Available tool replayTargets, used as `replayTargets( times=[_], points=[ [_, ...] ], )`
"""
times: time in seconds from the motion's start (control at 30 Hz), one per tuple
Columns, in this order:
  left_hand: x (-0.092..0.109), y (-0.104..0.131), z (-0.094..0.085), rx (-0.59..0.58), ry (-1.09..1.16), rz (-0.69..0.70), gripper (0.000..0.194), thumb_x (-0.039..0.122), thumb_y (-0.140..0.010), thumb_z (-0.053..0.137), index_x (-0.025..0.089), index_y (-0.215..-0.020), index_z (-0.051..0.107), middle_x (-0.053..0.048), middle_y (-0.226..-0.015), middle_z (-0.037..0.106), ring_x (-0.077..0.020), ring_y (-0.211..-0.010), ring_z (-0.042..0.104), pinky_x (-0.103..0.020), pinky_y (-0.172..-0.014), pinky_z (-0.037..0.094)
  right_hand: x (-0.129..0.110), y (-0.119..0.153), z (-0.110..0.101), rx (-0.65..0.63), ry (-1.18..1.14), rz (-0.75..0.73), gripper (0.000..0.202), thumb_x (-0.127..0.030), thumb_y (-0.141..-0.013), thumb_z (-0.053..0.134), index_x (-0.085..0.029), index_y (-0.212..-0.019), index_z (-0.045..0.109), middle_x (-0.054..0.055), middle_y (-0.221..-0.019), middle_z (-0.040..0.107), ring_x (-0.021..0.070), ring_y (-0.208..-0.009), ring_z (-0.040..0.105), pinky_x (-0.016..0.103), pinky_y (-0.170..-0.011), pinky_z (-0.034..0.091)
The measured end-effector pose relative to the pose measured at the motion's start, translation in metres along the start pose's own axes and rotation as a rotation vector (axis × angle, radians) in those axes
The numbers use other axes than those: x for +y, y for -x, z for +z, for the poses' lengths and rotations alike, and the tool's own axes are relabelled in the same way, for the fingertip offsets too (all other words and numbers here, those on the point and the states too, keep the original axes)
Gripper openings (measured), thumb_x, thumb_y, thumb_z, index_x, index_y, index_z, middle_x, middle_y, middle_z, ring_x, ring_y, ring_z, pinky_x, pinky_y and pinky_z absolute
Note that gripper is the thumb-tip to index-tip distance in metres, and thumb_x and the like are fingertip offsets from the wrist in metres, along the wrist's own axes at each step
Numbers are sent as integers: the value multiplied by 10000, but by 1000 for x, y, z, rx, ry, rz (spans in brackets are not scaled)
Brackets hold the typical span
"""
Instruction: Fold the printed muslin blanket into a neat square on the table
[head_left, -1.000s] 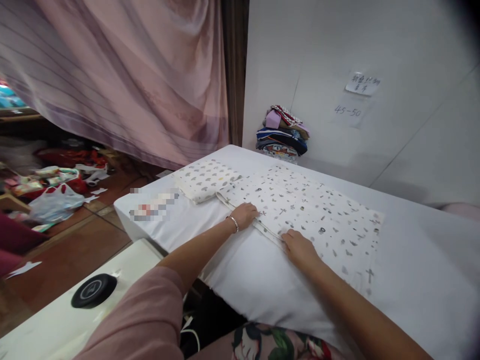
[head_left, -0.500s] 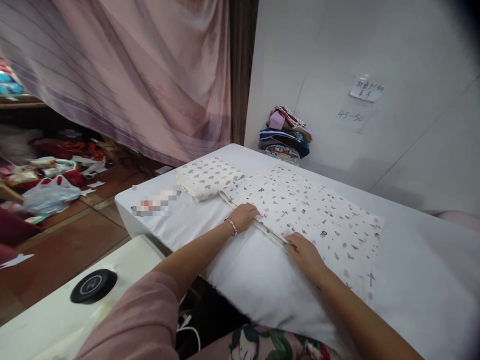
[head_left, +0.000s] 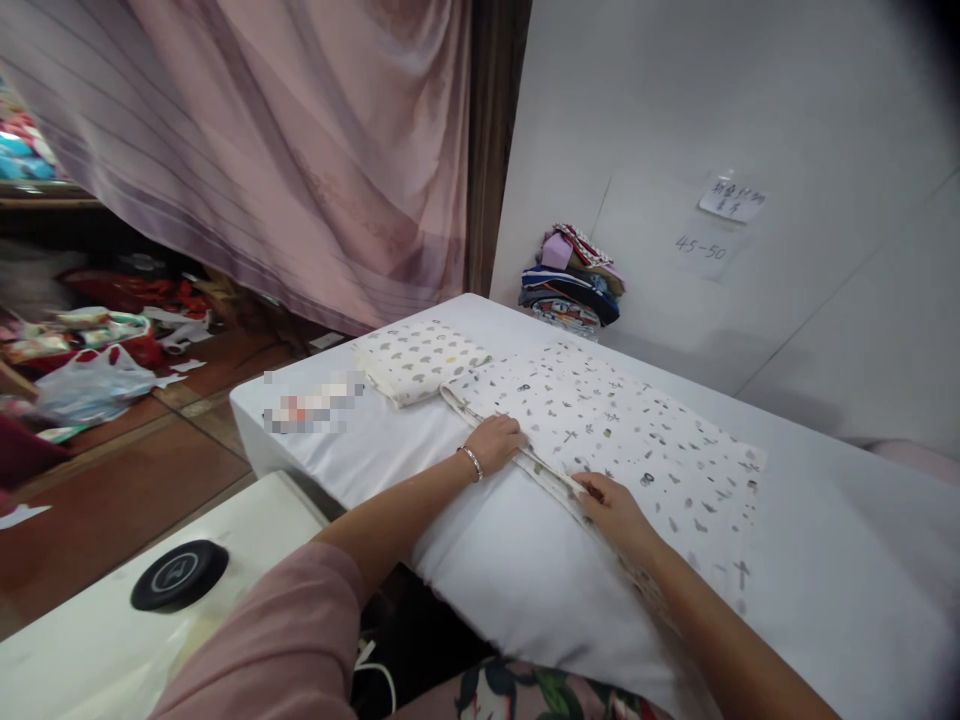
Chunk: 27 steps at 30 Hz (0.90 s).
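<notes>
A white cloth (head_left: 645, 430) with small grey prints lies spread and doubled over on the white-covered table (head_left: 840, 560). Along its near folded edge, my left hand (head_left: 495, 443) presses down with the fingers curled on the fabric; a bracelet circles that wrist. Farther right on the same edge, my right hand (head_left: 611, 505) pinches the layers between thumb and fingers. Against the cloth's left end rests a folded cloth (head_left: 424, 360) with a grey cloud-like pattern. The cloth's underside is hidden.
A blurred-out item (head_left: 315, 403) lies near the table's left corner. Lower left, a black round object (head_left: 180, 575) sits on a white surface (head_left: 67, 650). Folded textiles (head_left: 570, 280) are stacked beyond the table by the wall. A pink curtain (head_left: 337, 150) hangs behind; bags (head_left: 94, 380) lie on the floor.
Both hands keep to the near edge, my left hand slightly farther right. More of the lower layer now shows below the edge, beside my right forearm. The view has shifted a little.
</notes>
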<state>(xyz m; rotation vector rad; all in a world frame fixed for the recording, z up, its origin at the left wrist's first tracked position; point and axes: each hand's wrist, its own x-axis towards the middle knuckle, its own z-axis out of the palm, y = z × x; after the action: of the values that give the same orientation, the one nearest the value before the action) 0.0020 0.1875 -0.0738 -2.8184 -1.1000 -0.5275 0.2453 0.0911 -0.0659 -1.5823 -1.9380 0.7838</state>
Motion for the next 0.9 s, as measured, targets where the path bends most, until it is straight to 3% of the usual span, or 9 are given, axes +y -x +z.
replayTargets(
  times=[0.2, 0.3, 0.43, 0.5, 0.7, 0.9],
  points=[
    [-1, -4, -2, -19, -83, 16, 155, 160, -813, 457, 177, -748, 597, -49, -862, 563, -173, -838, 474, -306, -722, 355, 0, 0, 0, -8, 99, -22, 323, -302, -779, 408, -229, -1036, 590, 25, -925, 614, 180, -775, 546, 297, -690, 418],
    [-5, 2, -3, 26, -52, 50, 139, 137, -807, 445, 176, -788, 577, -42, -919, 579, -167, -886, 483, -305, -762, 364, -3, 2, 0, -42, 184, -93, 338, -254, -781, 379, -235, -1049, 584, 32, -966, 594, 184, -861, 540, 305, -762, 411],
    [-9, 9, 0, 80, -19, 102, 115, 132, -796, 446, 164, -822, 554, -53, -1070, 565, -173, -1038, 456, -312, -890, 332, -11, 5, 1, -94, 278, -119, 355, -197, -790, 344, -243, -1046, 586, 35, -933, 574, 170, -836, 538, 294, -757, 410],
    [-10, 9, 3, 63, -12, 106, 104, 134, -792, 448, 165, -821, 543, -54, -1033, 582, -160, -999, 484, -315, -919, 317, -15, 6, 1, -103, 308, -123, 356, -186, -796, 339, -241, -1047, 584, 37, -948, 567, 168, -848, 534, 289, -762, 407],
    [-10, 3, 4, -15, -18, 40, 185, 105, -790, 419, 179, -914, 534, -21, -784, 613, -128, -748, 544, -309, -872, 336, -17, 9, 2, -41, 375, -111, 339, -202, -831, 321, -242, -1075, 552, 33, -977, 552, 162, -874, 526, 273, -748, 407],
    [-8, 6, 1, -44, -17, 118, 239, 127, -810, 408, 185, -988, 558, -45, -912, 620, -152, -866, 535, -314, -820, 351, -19, 14, 7, -89, 555, -144, 309, -199, -834, 343, -243, -1062, 546, 47, -988, 537, 171, -905, 502, 256, -702, 398]
  ],
)
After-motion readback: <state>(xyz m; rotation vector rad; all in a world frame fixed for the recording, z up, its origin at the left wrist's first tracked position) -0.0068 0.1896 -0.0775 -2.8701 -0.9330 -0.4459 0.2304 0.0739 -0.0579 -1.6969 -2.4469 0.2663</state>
